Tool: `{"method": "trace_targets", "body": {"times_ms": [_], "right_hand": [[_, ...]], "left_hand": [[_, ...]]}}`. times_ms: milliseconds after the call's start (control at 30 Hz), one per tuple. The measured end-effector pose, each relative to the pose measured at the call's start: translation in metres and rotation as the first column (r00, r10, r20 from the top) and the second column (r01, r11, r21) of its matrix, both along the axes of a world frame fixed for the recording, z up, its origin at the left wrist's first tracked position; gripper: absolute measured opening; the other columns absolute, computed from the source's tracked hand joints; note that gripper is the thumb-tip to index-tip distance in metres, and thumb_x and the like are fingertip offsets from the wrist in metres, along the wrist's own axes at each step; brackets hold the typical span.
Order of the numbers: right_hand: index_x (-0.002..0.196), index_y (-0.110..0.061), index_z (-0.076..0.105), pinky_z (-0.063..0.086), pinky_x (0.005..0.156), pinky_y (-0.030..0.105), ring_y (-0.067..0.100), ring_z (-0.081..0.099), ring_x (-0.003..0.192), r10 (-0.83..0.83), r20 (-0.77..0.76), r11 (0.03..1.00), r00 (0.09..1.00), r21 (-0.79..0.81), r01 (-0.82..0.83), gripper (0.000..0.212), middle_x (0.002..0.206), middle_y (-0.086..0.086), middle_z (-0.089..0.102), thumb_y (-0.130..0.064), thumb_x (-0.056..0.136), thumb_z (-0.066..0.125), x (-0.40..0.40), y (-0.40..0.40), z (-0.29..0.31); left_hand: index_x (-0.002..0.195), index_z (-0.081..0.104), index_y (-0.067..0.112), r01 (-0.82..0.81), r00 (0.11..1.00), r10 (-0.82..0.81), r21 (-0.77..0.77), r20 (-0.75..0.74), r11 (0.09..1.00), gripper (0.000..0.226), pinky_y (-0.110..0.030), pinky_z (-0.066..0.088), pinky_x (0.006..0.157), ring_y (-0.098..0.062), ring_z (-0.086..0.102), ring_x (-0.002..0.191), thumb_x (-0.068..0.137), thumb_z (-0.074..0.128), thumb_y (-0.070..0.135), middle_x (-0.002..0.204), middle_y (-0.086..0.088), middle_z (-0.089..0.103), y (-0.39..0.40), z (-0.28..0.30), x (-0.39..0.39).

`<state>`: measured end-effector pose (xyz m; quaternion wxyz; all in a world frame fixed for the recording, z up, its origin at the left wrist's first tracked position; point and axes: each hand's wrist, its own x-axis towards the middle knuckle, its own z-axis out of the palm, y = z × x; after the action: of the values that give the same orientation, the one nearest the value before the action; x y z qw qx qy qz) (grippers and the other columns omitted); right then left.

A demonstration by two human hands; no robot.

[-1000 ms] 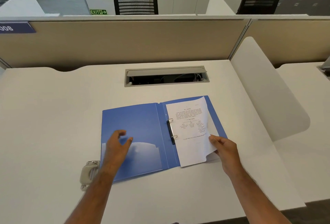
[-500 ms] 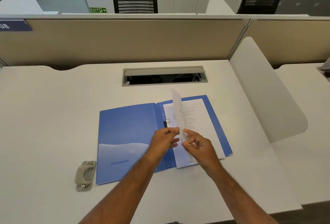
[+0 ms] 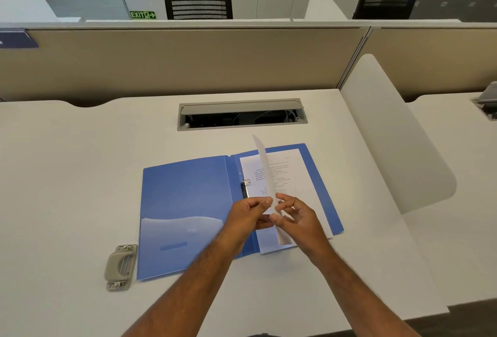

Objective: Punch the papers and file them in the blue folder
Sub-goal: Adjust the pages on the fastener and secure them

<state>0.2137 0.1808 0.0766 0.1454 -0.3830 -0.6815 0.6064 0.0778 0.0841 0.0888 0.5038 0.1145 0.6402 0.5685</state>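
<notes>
I see the blue folder [image 3: 215,210] lying open and flat on the white table [image 3: 67,175], about mid-table, a bit toward the near edge. Its left cover is bare, with a pale pocket on the lower half. The ring clip [image 3: 245,187] sits along the spine, and its lower part is hidden behind the hands.

A printed sheet [image 3: 293,175] lies flat on the right cover, with its near edge poking out past the folder's bottom edge. A second sheet [image 3: 267,172] is lifted on edge above it, seen almost edge-on, running from near the folder's far edge down to the hands.

Left hand [image 3: 247,215]: thumb and fingers are curled in, pinching the lifted sheet from the spine side. Right hand [image 3: 298,218]: thumb and forefinger pinch the same sheet from the other side, the rest of the fingers loosely bent. Both hands hover over the lower end of the spine, and the fingertips nearly meet across the paper. I can't tell if the sheet is on the rings.

The hole punch [image 3: 121,266], beige, sits on the table just beside the folder's near-left corner. I can't tell whether they touch.

The cable tray [image 3: 242,115] is recessed in the table toward the far edge, lid up. The beige partition [image 3: 174,62] runs along the far edge and a white divider [image 3: 395,132] along the right edge.
</notes>
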Motion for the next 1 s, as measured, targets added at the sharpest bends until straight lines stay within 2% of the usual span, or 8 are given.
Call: {"method": "trace_targets", "body": {"times_ms": [67,167,333,500,633,700,833,1000], "right_hand": [[0.119,-0.035,0.063,0.053,0.100,0.029,0.013,0.057,0.126,-0.014,-0.019,1.000,1.000,-0.011,0.014,0.061,0.139,-0.029,0.053,-0.067,0.070,0.080,0.001,0.001,0.004],[0.123,-0.030,0.059,0.054,0.089,0.017,0.013,0.056,0.127,-0.016,-0.026,1.000,1.000,-0.013,0.016,0.055,0.144,-0.020,0.053,-0.051,0.077,0.080,0.002,0.002,0.006],[0.125,-0.025,0.055,0.054,0.100,0.036,0.020,0.059,0.127,-0.048,-0.030,0.997,0.998,-0.068,0.046,0.054,0.149,-0.008,0.055,-0.045,0.080,0.075,0.003,0.004,0.010],[0.122,-0.027,0.054,0.055,0.097,0.034,0.019,0.064,0.120,-0.060,-0.021,0.995,0.998,-0.079,0.059,0.052,0.146,-0.008,0.057,-0.046,0.079,0.075,0.006,0.007,0.008],[0.123,-0.026,0.051,0.061,0.079,0.021,0.017,0.069,0.114,-0.111,-0.022,0.991,0.994,-0.075,0.109,0.049,0.138,-0.007,0.061,-0.042,0.083,0.074,0.010,0.009,0.006],[0.123,-0.023,0.050,0.061,0.074,0.017,0.014,0.070,0.107,-0.168,-0.027,0.984,0.985,-0.063,0.166,0.043,0.129,-0.005,0.064,-0.032,0.089,0.075,0.012,0.010,0.010],[0.121,-0.016,0.054,0.056,0.066,0.014,-0.001,0.070,0.094,-0.246,-0.029,0.968,0.969,-0.060,0.244,0.025,0.120,-0.006,0.066,-0.015,0.100,0.067,0.020,0.019,0.009],[0.128,-0.018,0.056,0.055,0.064,0.012,0.011,0.067,0.103,-0.336,0.019,0.940,0.942,-0.056,0.337,0.028,0.121,-0.004,0.068,-0.017,0.101,0.065,0.032,0.032,-0.003]], "left_hand": [[0.124,0.073,0.019,-0.002,1.000,0.002,-0.003,-0.004,1.000,0.041,-0.044,0.064,0.088,-0.024,0.079,0.095,0.091,0.071,0.043,0.121,0.001,0.075,0.002,-0.001,0.001],[0.123,0.074,0.020,0.000,1.000,0.000,0.010,-0.007,1.000,0.045,-0.042,0.065,0.086,-0.023,0.078,0.097,0.087,0.071,0.047,0.120,0.001,0.076,0.005,-0.001,0.003],[0.122,0.074,0.021,-0.020,1.000,0.020,0.014,0.017,1.000,0.047,-0.038,0.065,0.081,-0.023,0.077,0.101,0.083,0.073,0.049,0.124,0.002,0.074,0.010,-0.001,0.008],[0.116,0.075,0.022,-0.037,0.999,0.037,0.020,0.013,0.999,0.032,-0.033,0.064,0.076,-0.023,0.076,0.102,0.091,0.073,0.041,0.125,0.003,0.072,0.013,0.000,0.009],[0.110,0.071,0.018,-0.062,0.995,0.060,-0.022,-0.077,0.998,0.020,-0.025,0.062,0.067,-0.025,0.075,0.099,0.098,0.067,0.034,0.123,0.002,0.070,0.016,0.002,0.008],[0.107,0.070,0.014,-0.082,0.988,0.075,-0.039,-0.138,0.996,0.019,-0.026,0.063,0.069,-0.025,0.074,0.099,0.100,0.066,0.031,0.121,0.000,0.070,0.014,0.002,0.005],[0.096,0.067,0.013,-0.126,0.951,0.096,-0.085,-0.294,0.988,0.017,-0.023,0.061,0.067,-0.022,0.074,0.095,0.103,0.061,0.027,0.105,-0.001,0.073,0.001,0.006,-0.010],[0.088,0.064,0.010,-0.180,0.898,0.119,-0.106,-0.424,0.978,0.019,-0.027,0.056,0.070,-0.019,0.070,0.087,0.104,0.057,0.019,0.094,-0.004,0.072,-0.031,0.011,-0.038]]}}
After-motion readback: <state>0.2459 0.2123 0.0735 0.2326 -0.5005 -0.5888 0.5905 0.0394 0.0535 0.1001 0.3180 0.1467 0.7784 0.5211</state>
